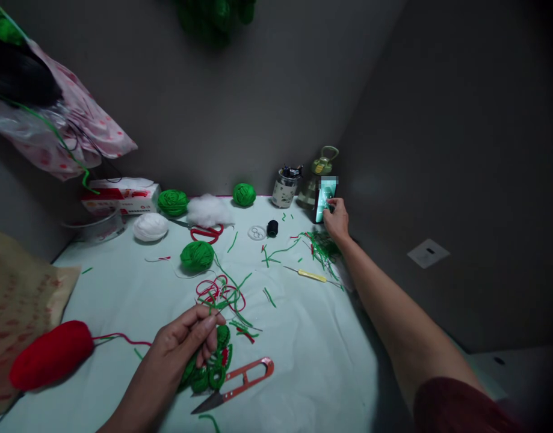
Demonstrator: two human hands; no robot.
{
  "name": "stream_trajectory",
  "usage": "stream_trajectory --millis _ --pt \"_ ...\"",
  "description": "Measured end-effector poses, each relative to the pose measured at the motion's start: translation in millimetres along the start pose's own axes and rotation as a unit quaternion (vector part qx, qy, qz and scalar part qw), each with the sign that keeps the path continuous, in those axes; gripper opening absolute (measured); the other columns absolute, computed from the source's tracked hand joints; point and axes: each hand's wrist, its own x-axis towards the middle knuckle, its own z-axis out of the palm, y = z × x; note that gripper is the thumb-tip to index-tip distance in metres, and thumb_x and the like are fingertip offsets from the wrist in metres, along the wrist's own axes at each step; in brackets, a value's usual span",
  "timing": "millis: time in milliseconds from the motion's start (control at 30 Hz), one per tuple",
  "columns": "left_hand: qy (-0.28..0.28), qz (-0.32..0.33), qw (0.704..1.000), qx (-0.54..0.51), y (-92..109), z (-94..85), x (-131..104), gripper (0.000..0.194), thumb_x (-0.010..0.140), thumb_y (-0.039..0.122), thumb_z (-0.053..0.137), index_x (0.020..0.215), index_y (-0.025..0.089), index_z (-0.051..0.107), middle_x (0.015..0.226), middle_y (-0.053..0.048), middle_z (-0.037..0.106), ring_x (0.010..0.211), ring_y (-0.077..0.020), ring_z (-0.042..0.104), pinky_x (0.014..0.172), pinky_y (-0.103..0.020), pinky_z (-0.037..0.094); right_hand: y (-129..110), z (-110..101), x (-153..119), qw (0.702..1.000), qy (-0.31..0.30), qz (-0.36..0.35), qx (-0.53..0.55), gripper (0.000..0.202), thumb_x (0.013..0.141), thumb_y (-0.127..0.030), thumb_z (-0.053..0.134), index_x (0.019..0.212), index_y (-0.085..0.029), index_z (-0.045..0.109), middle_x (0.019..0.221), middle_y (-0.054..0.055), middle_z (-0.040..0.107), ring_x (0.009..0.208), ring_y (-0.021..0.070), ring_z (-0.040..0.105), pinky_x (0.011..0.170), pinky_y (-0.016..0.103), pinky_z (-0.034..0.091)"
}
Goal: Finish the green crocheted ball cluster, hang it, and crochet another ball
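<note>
Tap the smartphone [327, 201] lightly with a single fingertip of the right hand [337, 221], pressing squarely so as not to tip or slide it. Right hand: at the screen with fingers bent, gripping nothing visible. Left hand [186, 338]: closed in a thumb-and-forefinger pinch, apparently on a thin green strand [210, 310], over the green crocheted pieces [199, 380]; cannot tell whether gripping those too. Best to hold that pinch still during the reach, clear of the orange thread snips [245, 379] at about 4 o'clock from the left hand, aimed blade-first toward 8 o'clock. Location of the smartphone: near the far edge of the counter [321, 337], between 1 and 2 o'clock from the left hand, just beside the olive bottle [307, 192]. Long axis: nearly upright, top leaning toward 1 o'clock, screen facing back roughly toward 6 o'clock.
</note>
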Motion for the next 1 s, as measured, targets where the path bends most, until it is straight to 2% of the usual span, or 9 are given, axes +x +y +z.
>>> stream_trajectory --millis 267,367,467,600,700,800,867,1000 --pt "0.004 -0.007 1.000 -0.012 -3 -0.7 0 0.034 0.084 0.052 0.071 0.083 0.019 0.066 0.065 0.002 0.059 0.056 -0.0102 0.047 0.052 -0.019 0.039 4 6 -5 0.999 0.014 0.037 0.007 0.030 0.073 -0.015 0.050 0.102 -0.022 0.056 0.108 0.010 0.070 0.103 0.0268 0.064 0.095 0.042 0.046" --pt "0.007 -0.007 1.000 -0.020 -4 -0.7 -1 0.034 0.083 0.052 0.072 0.085 0.019 0.067 0.065 0.001 0.060 0.057 -0.0099 0.048 0.053 -0.019 0.040 4 5 -6 0.999 0.015 0.048 0.014 0.026 0.077 -0.016 0.052 0.102 -0.022 0.058 0.108 0.009 0.069 0.105 0.0261 0.064 0.097 0.042 0.046" --pt "0.005 -0.009 1.000 -0.020 -4 -0.9 -1 0.033 0.084 0.052 0.071 0.087 0.019 0.067 0.067 0.001 0.060 0.057 -0.0098 0.049 0.053 -0.018 0.040 1 1 -8 0.998 0.008 0.061 0.022 0.016 0.087 -0.025 0.059 0.102 -0.019 0.061 0.107 0.008 0.069 0.104 0.0246 0.064 0.098 0.044 0.047" --pt "-0.003 0.002 1.000 -0.011 -2 0.5 -1 0.033 0.085 0.051 0.070 0.087 0.018 0.067 0.066 0.001 0.060 0.057 -0.0099 0.049 0.052 -0.019 0.039 -12 -9 -13 0.996 -0.009 0.072 0.046 0.026 0.091 -0.038 0.064 0.103 -0.015 0.064 0.107 0.007 0.068 0.103 0.0235 0.064 0.097 0.047 0.048" --pt "-0.004 0.012 1.000 -0.003 2 3.2 -3 0.035 0.085 0.052 0.070 0.084 0.017 0.066 0.065 0.001 0.059 0.056 -0.0101 0.049 0.051 -0.019 0.038 -35 -16 -26 0.994 -0.042 0.056 0.088 0.021 0.088 -0.036 0.059 0.093 -0.017 0.064 0.097 0.009 0.071 0.099 0.0270 0.066 0.094 0.045 0.049" --pt "-0.009 0.026 1.000 0.003 6 5.8 -6 0.033 0.087 0.049 0.068 0.081 0.017 0.065 0.067 0.002 0.058 0.056 -0.0091 0.048 0.052 -0.019 0.038 -75 -25 -53 0.979 -0.136 0.020 0.148 0.023 0.088 -0.039 0.055 0.080 -0.019 0.063 0.079 0.007 0.071 0.076 0.0235 0.069 0.077 0.039 0.055" --pt "-0.012 0.033 0.999 -0.001 8 7.1 -8 0.031 0.088 0.047 0.067 0.082 0.017 0.064 0.067 0.002 0.058 0.056 -0.0084 0.046 0.053 -0.019 0.038 -109 -36 -81 0.960 -0.208 -0.013 0.188 0.024 0.087 -0.041 0.057 0.082 -0.019 0.065 0.075 0.004 0.071 0.066 0.0204 0.068 0.068 0.036 0.056" --pt "-0.023 0.047 0.999 0.000 9 8.9 -12 0.028 0.090 0.046 0.065 0.087 0.018 0.064 0.068 0.003 0.058 0.057 -0.0084 0.046 0.053 -0.019 0.037 -176 -75 -146 0.915 -0.311 -0.090 0.239 0.024 0.093 -0.042 0.056 0.093 -0.023 0.071 0.083 0.002 0.074 0.066 0.0162 0.069 0.068 0.032 0.056"
